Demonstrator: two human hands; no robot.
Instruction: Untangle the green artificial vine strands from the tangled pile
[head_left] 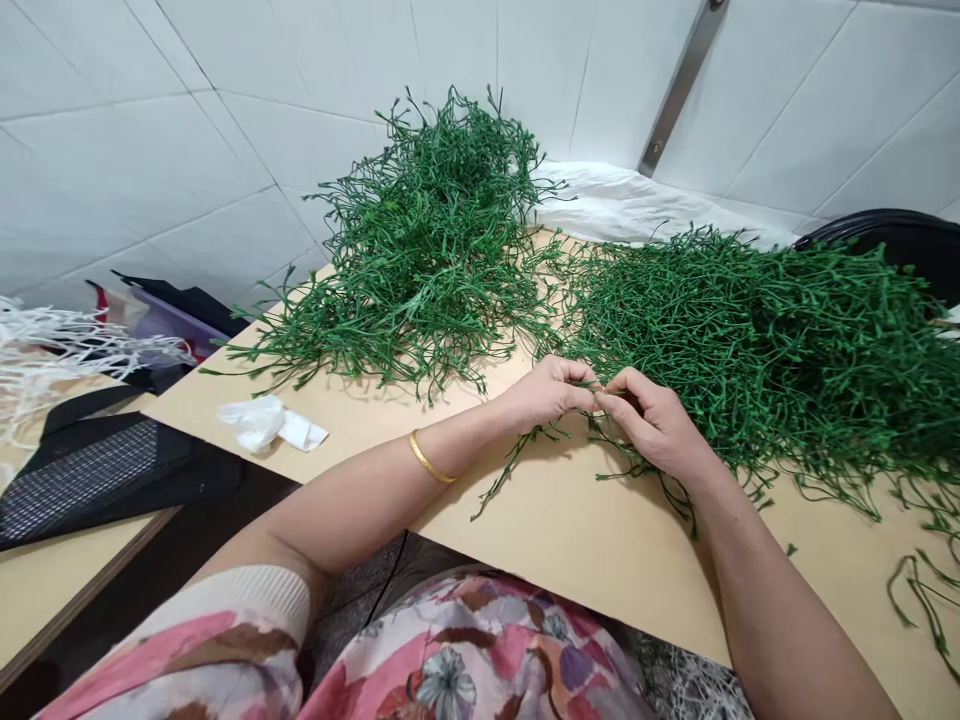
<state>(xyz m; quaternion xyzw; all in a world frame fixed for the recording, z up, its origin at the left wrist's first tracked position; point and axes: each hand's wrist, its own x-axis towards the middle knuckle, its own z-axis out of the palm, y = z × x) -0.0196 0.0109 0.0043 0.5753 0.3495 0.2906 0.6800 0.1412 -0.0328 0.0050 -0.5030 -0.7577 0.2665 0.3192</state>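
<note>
My left hand (553,392) and my right hand (649,415) meet fingertip to fingertip over the table, both closed in a pinch. Between them are thin green artificial plant stems (504,482), whose loose ends hang out below the fingers on both sides. The exact spot that they pinch is too small to make out. Just behind my right hand spreads a big heap of the same green stems (742,340). A second, taller pile of stems (442,240) stands farther back to the left.
The tan tabletop (585,545) carries a crumpled white tissue (271,424) at left. A white plastic sheet (630,205) lies along the tiled wall. White strands (75,335) and a black bag (97,465) rest on another surface at far left. Loose stems (924,600) lie at right.
</note>
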